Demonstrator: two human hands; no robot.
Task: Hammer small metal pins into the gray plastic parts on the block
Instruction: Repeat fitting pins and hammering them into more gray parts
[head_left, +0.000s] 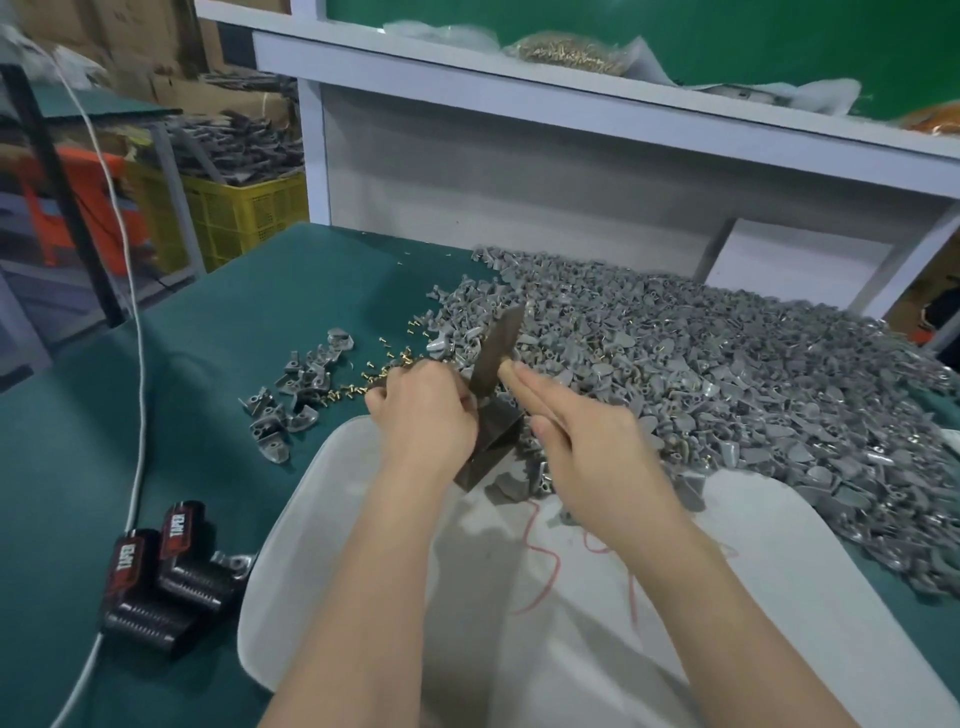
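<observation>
Metal block (493, 447) centre-near, between hands. Left hand (421, 405) fingers curled at block top, held thing hidden. Right hand (576, 431) clenches hammer (496, 353) by wooden handle. Brass-coloured pins (384, 371), left of block: likely light, slippery; pinch shank. Gray parts (701, 374) heaped right: probably stiff, crackable.

Bright, even indoor light; soft, faint shadows fall on the white tray (293, 571). Just beyond the tray, the hammer (497, 349) is smeared by motion blur. Far behind the tray, the shelf (571, 101) bows from wide-angle distortion; the background left of the tray is soft.
</observation>
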